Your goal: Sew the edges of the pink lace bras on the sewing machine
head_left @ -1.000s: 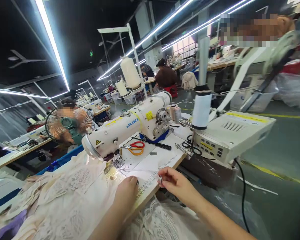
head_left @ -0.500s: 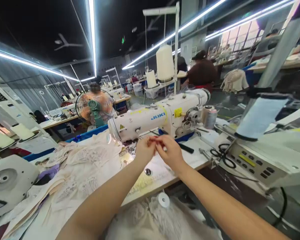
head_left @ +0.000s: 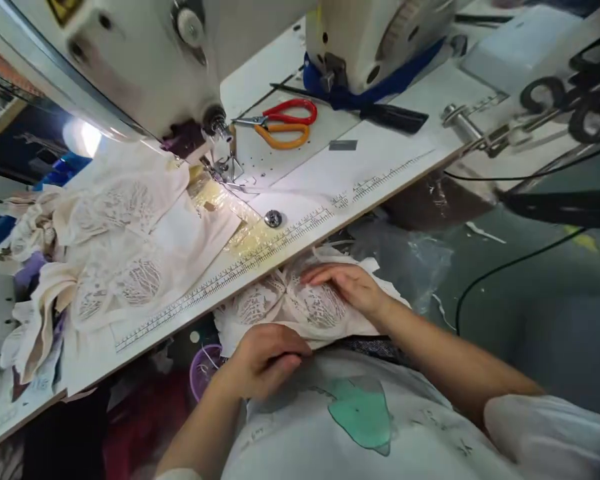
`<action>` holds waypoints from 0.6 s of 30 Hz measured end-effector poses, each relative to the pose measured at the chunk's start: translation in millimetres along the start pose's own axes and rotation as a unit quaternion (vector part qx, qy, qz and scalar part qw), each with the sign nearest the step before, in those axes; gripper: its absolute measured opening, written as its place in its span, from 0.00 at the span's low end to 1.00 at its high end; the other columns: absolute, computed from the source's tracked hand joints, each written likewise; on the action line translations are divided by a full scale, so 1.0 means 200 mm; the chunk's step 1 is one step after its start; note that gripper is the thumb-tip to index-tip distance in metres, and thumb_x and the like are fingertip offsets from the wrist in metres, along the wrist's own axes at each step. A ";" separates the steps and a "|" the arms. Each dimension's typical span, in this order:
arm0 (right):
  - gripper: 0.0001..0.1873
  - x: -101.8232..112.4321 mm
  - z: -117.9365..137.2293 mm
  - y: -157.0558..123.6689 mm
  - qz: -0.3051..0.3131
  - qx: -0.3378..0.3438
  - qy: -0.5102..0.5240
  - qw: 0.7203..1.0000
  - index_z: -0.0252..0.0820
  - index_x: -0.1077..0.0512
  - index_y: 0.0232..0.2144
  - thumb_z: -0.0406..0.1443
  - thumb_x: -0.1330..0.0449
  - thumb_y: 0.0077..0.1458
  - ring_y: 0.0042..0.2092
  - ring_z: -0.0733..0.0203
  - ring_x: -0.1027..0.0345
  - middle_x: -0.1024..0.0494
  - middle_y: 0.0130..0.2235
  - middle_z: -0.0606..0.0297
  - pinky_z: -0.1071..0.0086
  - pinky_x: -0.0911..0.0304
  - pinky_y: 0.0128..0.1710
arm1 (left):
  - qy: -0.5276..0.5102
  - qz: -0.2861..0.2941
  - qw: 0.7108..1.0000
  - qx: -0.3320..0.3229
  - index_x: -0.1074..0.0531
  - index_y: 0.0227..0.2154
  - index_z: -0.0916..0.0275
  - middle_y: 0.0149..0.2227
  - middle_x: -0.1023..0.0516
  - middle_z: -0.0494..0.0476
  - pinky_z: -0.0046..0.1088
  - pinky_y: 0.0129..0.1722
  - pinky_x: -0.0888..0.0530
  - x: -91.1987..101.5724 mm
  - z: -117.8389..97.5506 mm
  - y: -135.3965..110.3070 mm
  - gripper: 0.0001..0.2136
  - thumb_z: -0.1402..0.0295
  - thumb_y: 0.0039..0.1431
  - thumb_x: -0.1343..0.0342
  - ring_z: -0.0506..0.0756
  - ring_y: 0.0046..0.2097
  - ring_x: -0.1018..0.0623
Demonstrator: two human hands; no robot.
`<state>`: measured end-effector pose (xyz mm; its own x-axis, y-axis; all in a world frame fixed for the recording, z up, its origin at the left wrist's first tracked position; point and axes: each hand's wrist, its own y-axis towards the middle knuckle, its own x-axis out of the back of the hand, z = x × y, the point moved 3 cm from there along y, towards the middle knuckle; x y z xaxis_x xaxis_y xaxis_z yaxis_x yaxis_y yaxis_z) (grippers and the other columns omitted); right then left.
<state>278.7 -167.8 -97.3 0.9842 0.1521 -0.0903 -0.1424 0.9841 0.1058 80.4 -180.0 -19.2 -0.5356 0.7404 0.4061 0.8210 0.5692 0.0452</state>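
A cream lace bra (head_left: 325, 308) lies across my lap below the table edge, its two patterned cups facing up. My right hand (head_left: 353, 285) rests open on the right cup, fingers stretched out over the lace. At the bra's near edge, my left hand (head_left: 273, 357) has its fingers curled, the thumb and fingertips closed together on the cloth edge; the fingertips are partly hidden. Above and to the left is the sewing machine's needle and presser foot area (head_left: 225, 170), with no hand near it.
More cream lace pieces (head_left: 125, 247) are piled on the table's left. Snips with red and orange handles (head_left: 285, 125), a black-handled tool (head_left: 395, 119) and a round metal disc (head_left: 273, 218) lie on the tabletop. Black scissors (head_left: 545, 97) sit at right. Below is a purple basket (head_left: 200, 373).
The view has tipped down toward my lap. My hands, earlier pinched together in front of the machine, have parted and come down to the lace bra.
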 end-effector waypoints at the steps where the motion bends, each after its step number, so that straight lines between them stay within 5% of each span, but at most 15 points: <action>1: 0.32 0.03 0.03 -0.02 -0.008 -0.011 0.001 1.000 0.45 0.22 0.30 0.62 0.53 0.54 0.44 0.52 0.28 0.20 0.39 0.58 0.56 0.37 0.48 | 0.036 0.028 0.999 -0.001 0.27 0.42 0.64 0.41 0.21 0.63 0.31 0.44 0.25 -0.02 0.00 0.01 0.10 0.70 0.62 0.51 0.55 0.44 0.22; 3: 0.27 0.08 0.12 -0.10 0.003 -0.020 -0.005 1.000 0.46 0.23 0.31 0.59 0.48 0.53 0.42 0.54 0.28 0.20 0.38 0.59 0.59 0.35 0.44 | 0.098 0.045 0.994 0.007 0.29 0.46 0.64 0.47 0.25 0.66 0.33 0.46 0.26 -0.04 0.00 0.02 0.12 0.72 0.61 0.50 0.57 0.48 0.24; 8: 0.13 -0.04 0.15 -0.38 0.245 -0.077 -0.182 0.949 0.48 0.23 0.38 0.40 0.47 0.59 0.37 0.59 0.27 0.19 0.36 0.63 0.68 0.35 0.36 | 0.104 0.012 0.994 -0.004 0.29 0.45 0.65 0.44 0.23 0.65 0.32 0.45 0.25 -0.05 0.03 0.03 0.11 0.74 0.61 0.51 0.55 0.47 0.24; 13: 0.13 -0.21 -0.08 -0.45 0.219 -0.103 -0.264 0.934 0.45 0.22 0.35 0.31 0.47 0.54 0.45 0.56 0.29 0.19 0.39 0.62 0.63 0.38 0.46 | 0.072 -0.015 0.997 0.010 0.28 0.44 0.63 0.41 0.22 0.62 0.31 0.43 0.25 -0.07 0.06 0.03 0.11 0.71 0.63 0.52 0.54 0.44 0.23; 18: 0.13 -0.29 -0.20 -0.49 0.187 -0.110 -0.310 0.926 0.41 0.23 0.25 0.25 0.46 0.50 0.38 0.55 0.27 0.20 0.31 0.57 0.62 0.36 0.43 | 0.065 -0.025 0.997 0.031 0.26 0.41 0.64 0.38 0.21 0.63 0.32 0.42 0.24 -0.08 0.03 0.03 0.11 0.68 0.63 0.51 0.55 0.42 0.22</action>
<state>231.0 -269.9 -142.7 0.7229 0.4720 0.5047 -0.4367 0.8781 -0.1957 92.1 -187.1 -31.1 -0.5425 0.6603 0.5193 0.7778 0.6284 0.0134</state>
